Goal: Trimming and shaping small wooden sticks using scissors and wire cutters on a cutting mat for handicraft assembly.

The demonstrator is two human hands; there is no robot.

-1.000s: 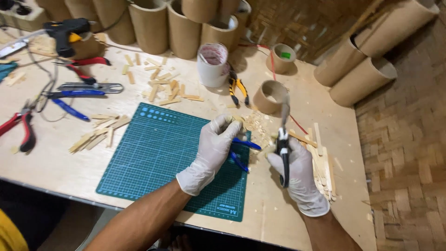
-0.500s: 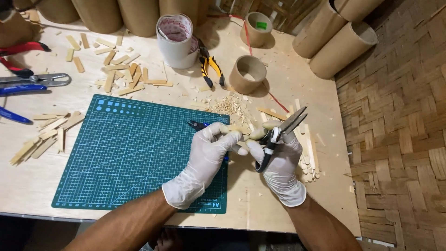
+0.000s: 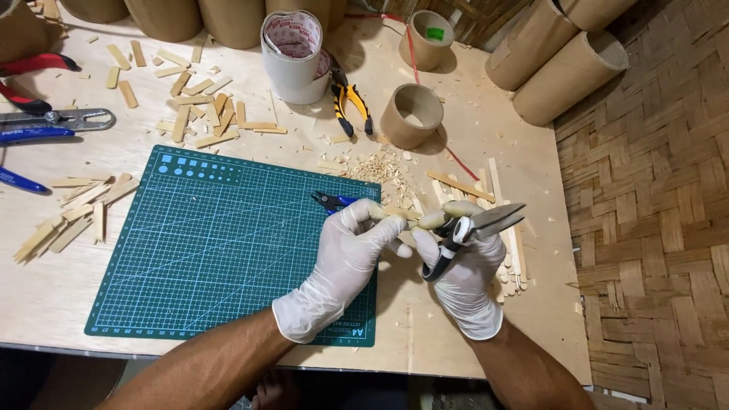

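Fingers of left hand [image 3: 342,262] pinching wooden stick [image 3: 400,213], right hand [image 3: 463,277] gripping shears [image 3: 474,228], stick mostly hidden

We see a craft workshop: a plywood bench [image 3: 471,334] with a cutting mat [image 3: 220,243], pliers [image 3: 351,102], cardboard tubes [image 3: 569,68] and wood offcuts [image 3: 190,106].

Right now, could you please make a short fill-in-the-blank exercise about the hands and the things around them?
1. Both hands wear white ____.
2. The right hand holds ____ with black-and-white handles.
3. The left hand pinches a small wooden ____ between its fingertips.
4. The cutting mat under the left hand is ____ in colour.

Missing words: gloves; shears; stick; green
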